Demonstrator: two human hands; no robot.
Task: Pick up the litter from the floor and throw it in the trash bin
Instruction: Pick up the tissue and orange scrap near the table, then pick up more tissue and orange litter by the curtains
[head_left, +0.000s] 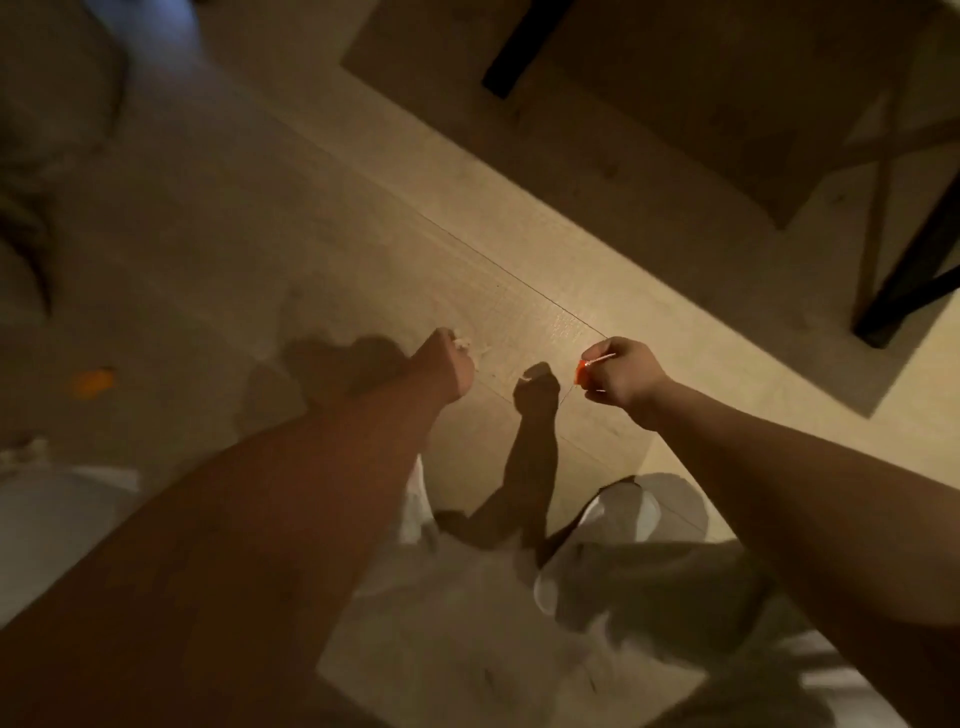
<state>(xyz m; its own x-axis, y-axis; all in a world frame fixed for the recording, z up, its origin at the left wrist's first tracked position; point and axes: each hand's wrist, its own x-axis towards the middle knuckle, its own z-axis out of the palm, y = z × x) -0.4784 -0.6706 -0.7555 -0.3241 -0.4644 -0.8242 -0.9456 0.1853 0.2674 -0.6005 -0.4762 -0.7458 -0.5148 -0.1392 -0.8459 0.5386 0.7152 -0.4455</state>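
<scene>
My left hand (448, 366) is closed in a fist above the pale wood floor, with a bit of whitish litter (461, 343) poking out at the knuckles. My right hand (621, 376) is closed too, pinching a small red scrap (581, 372) and a thin pale stick (602, 358) between its fingers. An orange piece of litter (92, 381) lies on the floor far to the left, blurred. No trash bin is clearly visible.
A table with black legs (511, 52) and a chair frame (904, 270) stand at the upper right over a darker rug (649, 93). My white shoes (618, 519) are below the hands. A pale rounded object (47, 525) sits at the left edge.
</scene>
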